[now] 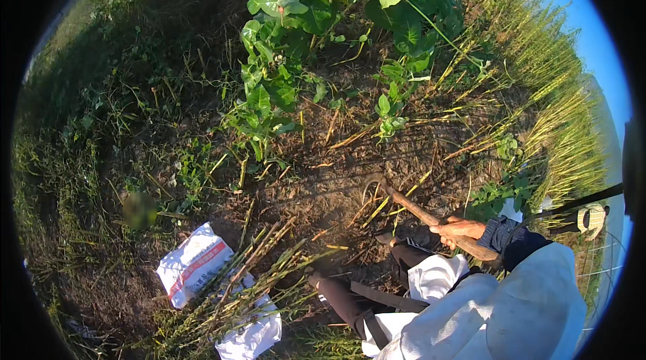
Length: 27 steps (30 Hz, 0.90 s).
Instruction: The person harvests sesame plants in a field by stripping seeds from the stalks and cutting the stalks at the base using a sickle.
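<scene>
My right hand [461, 231] is closed around the wooden handle of a sickle [418, 208]. The tool points forward and to the left, its curved blade [372, 184] low over the brown soil, among cut stalks. A dark blue cuff covers my right wrist. My left hand does not show. Left of my dark-trousered legs lies a bundle of cut green-yellow stalks [252, 286]. It rests across a white printed sack [198, 262] with a red stripe, hiding part of it.
Ahead stands a tall broad-leaved green plant [269, 84]. Uncut yellow-green stalks [558, 138] line the right side, some leaning over the soil. Low weeds [81, 225] cover the left. At the far right another person in a checked top [592, 219] bends over.
</scene>
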{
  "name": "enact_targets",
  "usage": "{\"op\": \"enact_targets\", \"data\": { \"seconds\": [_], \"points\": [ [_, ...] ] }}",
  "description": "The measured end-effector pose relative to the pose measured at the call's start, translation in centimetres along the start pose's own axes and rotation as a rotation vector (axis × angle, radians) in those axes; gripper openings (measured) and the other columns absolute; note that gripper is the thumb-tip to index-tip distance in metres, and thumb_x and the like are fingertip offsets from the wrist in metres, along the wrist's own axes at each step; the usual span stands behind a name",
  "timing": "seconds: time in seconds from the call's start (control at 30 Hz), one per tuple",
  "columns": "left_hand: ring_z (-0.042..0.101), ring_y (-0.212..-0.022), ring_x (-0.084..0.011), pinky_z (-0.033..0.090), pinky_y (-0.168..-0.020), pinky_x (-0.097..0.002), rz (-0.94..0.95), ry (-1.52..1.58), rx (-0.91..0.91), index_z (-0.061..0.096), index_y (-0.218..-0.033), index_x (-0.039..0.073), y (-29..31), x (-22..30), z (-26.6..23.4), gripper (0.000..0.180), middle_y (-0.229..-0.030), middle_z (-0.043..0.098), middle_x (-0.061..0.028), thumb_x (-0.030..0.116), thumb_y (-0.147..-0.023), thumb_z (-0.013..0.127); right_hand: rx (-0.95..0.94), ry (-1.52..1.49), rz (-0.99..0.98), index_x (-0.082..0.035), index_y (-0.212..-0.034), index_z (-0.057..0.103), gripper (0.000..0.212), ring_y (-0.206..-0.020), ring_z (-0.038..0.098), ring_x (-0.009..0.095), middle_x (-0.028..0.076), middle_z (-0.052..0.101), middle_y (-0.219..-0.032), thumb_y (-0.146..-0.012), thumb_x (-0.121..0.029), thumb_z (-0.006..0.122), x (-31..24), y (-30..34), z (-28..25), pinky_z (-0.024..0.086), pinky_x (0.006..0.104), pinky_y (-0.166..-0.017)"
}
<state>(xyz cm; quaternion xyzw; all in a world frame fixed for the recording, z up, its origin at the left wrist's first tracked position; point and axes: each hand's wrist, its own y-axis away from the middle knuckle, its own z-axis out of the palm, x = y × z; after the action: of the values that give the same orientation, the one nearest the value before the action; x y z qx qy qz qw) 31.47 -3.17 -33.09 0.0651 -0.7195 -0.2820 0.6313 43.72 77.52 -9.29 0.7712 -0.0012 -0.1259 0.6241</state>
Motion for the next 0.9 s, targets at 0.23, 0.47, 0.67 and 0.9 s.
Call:
{"op": "enact_targets", "data": {
  "seconds": [0.23,0.47,0.67,0.9],
  "points": [
    [0.054,-0.1,-0.0191,0.047,-0.08,-0.0441,-0.456,-0.307,-0.665,0.048,-0.117,0.011,5.0,-10.3,6.6,0.039,-0.113,0.056,-0.0006,0.039,-0.092,0.04,-0.071,-0.348,-0.002,-0.008,-0.085,0.053,0.025,-0.048,0.049,0.009,0.0,0.055,-0.067,-0.085,-0.028,0.068,6.3,1.8,0.8,0.039,0.0245,-0.045],
    [0.058,-0.099,-0.0296,0.05,-0.07,-0.0499,-0.571,-0.784,-1.171,0.056,-0.108,0.01,26.2,-20.6,11.3,0.024,-0.104,0.063,-0.0122,0.017,-0.085,0.058,-0.089,-0.429,-0.177,-0.01,-0.082,0.049,0.016,-0.054,0.05,0.008,-0.002,0.051,-0.068,-0.089,-0.019,0.058,10.6,1.8,-7.7,0.042,0.0243,-0.048],
    [0.063,-0.092,-0.031,0.055,-0.071,-0.045,-0.04,-0.926,-1.716,0.055,-0.108,0.005,42.5,-25.0,18.7,0.026,-0.102,0.063,-0.0168,0.018,-0.086,0.059,-0.027,-0.602,-0.312,-0.007,-0.08,0.051,0.016,-0.051,0.053,0.009,0.001,0.054,-0.066,-0.088,-0.018,0.059,11.5,-0.9,-20.4,0.045,0.0256,-0.046],
    [0.063,-0.083,-0.0262,0.054,-0.065,-0.0374,-0.219,-1.132,-1.495,0.056,-0.109,0.006,72.4,-26.8,29.9,0.028,-0.095,0.064,-0.012,0.022,-0.087,0.056,-0.087,-1.006,-0.294,-0.005,-0.099,0.042,0.021,-0.051,0.051,0.012,0.003,0.051,-0.071,-0.086,-0.01,0.059,14.6,-0.8,-35.2,0.044,0.027,-0.044]
  ]
}}
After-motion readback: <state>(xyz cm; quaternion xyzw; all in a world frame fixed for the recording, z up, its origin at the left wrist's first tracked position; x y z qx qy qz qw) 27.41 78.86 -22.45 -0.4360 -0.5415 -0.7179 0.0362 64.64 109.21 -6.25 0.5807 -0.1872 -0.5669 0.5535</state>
